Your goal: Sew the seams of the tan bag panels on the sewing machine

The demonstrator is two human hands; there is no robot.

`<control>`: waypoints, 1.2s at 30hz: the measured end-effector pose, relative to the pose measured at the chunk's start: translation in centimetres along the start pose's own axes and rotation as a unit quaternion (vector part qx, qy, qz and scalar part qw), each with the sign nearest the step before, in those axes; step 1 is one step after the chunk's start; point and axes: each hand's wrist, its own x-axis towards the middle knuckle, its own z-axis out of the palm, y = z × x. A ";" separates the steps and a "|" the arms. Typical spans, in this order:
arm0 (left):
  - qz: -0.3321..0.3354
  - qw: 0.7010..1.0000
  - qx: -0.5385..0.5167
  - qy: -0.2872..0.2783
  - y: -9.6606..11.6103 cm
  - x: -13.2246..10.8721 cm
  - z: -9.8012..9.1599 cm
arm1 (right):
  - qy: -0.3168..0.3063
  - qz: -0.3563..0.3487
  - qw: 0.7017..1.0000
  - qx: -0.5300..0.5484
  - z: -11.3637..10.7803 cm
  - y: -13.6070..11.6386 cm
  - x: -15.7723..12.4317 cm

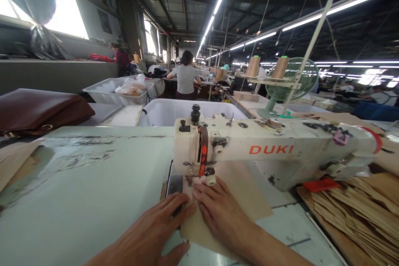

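A tan sheet of fabric or paper (246, 191) lies under the white sewing machine (237, 143), reaching from the needle area to the right beneath its arm. My left hand (158, 220) rests at the left edge of this sheet, fingers stretched toward the needle and thumb spread apart. Flat on top of the sheet is my right hand (221, 212), its fingertips close to the presser foot. The tip of the needle is hidden among machine parts and fingers. A small pale piece shows by the right fingertips, too unclear to name.
Stacked tan pieces (358, 208) lie at right under the machine's end. A brown leather bag (40, 108) sits at left. Behind the table stands a white bin (190, 110). Two thread cones (253, 66) and a green fan (293, 79) rise behind. A person (186, 75) sits farther ahead.
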 end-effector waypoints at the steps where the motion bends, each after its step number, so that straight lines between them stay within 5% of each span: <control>1: -0.001 1.000 -0.002 -0.009 -0.3 0.1 0.0 | 0.002 0.001 1.000 -0.005 0.0 0.0 0.2; 10: -0.021 0.999 -0.031 -0.023 -2.7 0.1 1.7 | 0.036 0.006 0.999 -0.013 1.0 0.8 0.9; 22: 0.020 0.998 -0.056 0.014 -2.5 1.4 0.3 | 0.042 0.036 0.997 0.055 1.3 1.3 1.3; 36: 0.000 0.998 -0.066 0.015 -3.0 1.0 1.3 | 0.038 0.053 0.992 0.105 0.9 1.8 1.2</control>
